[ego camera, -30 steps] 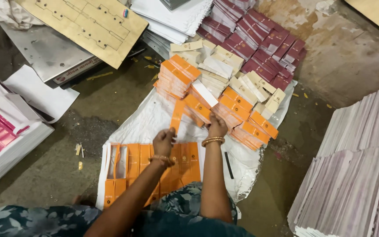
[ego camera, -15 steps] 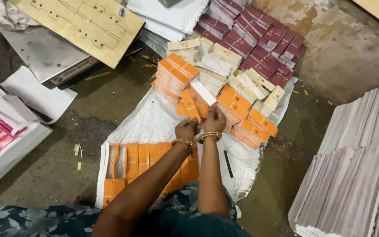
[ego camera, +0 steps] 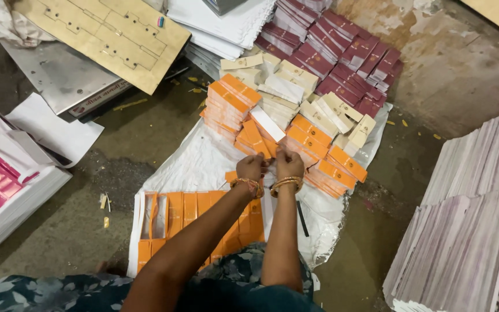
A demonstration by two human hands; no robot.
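Head view showed the left hand (ego camera: 252, 167) and right hand (ego camera: 289, 164) together, pinching one orange card (ego camera: 270, 151); orange stacks (ego camera: 319, 151) lay just beyond them.

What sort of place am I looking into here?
Most likely a small print-finishing or box-making workshop, worked at floor level. A plywood die board with cut slots lies top left, bundles of orange carton blanks and maroon ones are piled on a white sheet, and both hands work there.
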